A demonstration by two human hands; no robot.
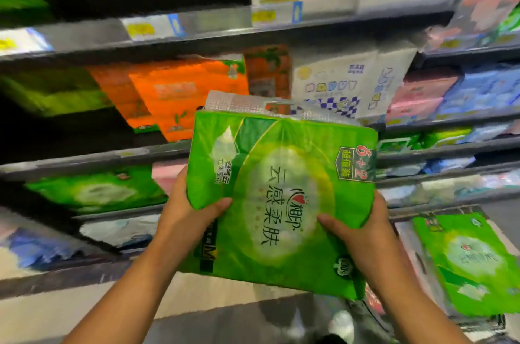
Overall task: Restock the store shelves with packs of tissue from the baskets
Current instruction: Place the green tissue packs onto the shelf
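Mostly blurred shelves point(197, 37); both hands point(180, 220) grip green tissue pack point(281, 197)

I hold a green pack of tissue point(281, 197) in the middle of my view, printed face toward me. It has a pale oval with dark lettering at its centre and a "6+2" badge at its two o'clock corner. Its clear crimped seam points to twelve o'clock, toward the shelves point(84, 159). My left hand point(183, 220) grips its eight o'clock edge and my right hand point(363, 236) its four o'clock edge, thumbs on the face. A second green pack point(472, 262) lies at four o'clock, blurred. A third green pack point(98, 191) sits on a shelf at nine o'clock.
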